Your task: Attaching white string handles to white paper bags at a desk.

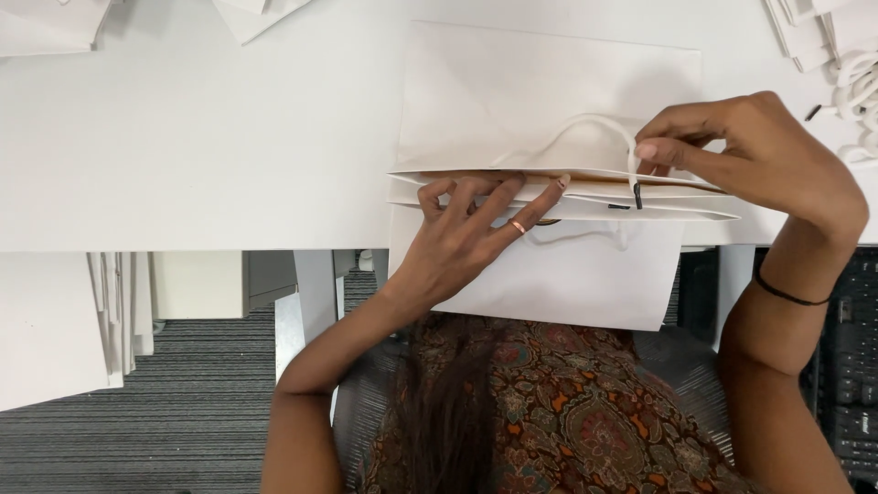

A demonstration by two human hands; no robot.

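Observation:
A white paper bag [549, 91] lies flat on the white table [183, 137], its open mouth facing me and its near flap hanging over the table edge. My left hand [476, 229] presses on the bag's mouth, fingers spread, a ring on one finger. My right hand [750, 155] pinches the white rope handle [590, 128] near its black-tipped end [637, 195], where it passes through the bag's top edge. A black band circles my right wrist.
Stacks of flat white bags lie at the left [55, 320] and at the far corners [805, 32]. Loose white rope handles [860, 82] are piled at the right edge. A black keyboard [851, 366] sits at the lower right, grey carpet [183, 402] below.

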